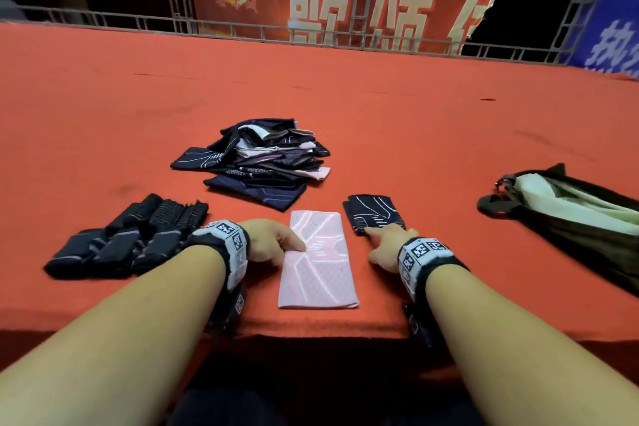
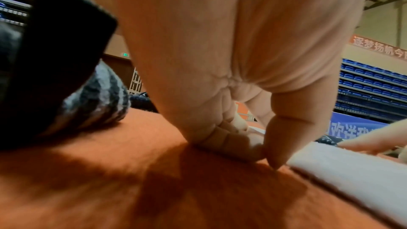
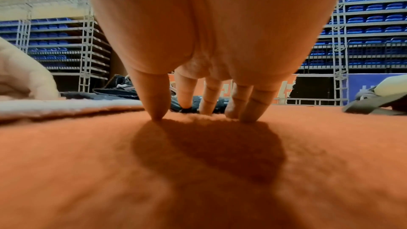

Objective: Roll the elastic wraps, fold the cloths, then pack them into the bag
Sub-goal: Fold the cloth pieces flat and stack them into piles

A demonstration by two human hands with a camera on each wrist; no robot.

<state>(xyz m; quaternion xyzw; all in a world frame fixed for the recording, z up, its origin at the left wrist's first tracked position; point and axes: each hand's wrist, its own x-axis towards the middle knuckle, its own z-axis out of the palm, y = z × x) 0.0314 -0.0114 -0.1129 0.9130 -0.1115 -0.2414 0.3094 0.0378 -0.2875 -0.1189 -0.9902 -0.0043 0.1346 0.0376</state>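
Elastic wraps (image 1: 128, 239) rolled; pile of cloths (image 1: 256, 162) waiting — left hand (image 1: 273, 240) pinching pink cloth (image 1: 318, 263), right hand (image 1: 385, 245) lying relaxed, empty; bag (image 1: 570, 218) gaping.

Dim overhead light, dark shadows under each hand, blurred wide-angle edges.

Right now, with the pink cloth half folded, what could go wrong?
1. The pink patterned cloth lies close to the table's front edge; a careless fold might drag it off.
2. The right hand touches the small folded dark cloth and could undo it.
3. The left hand is near the rolled black wraps.
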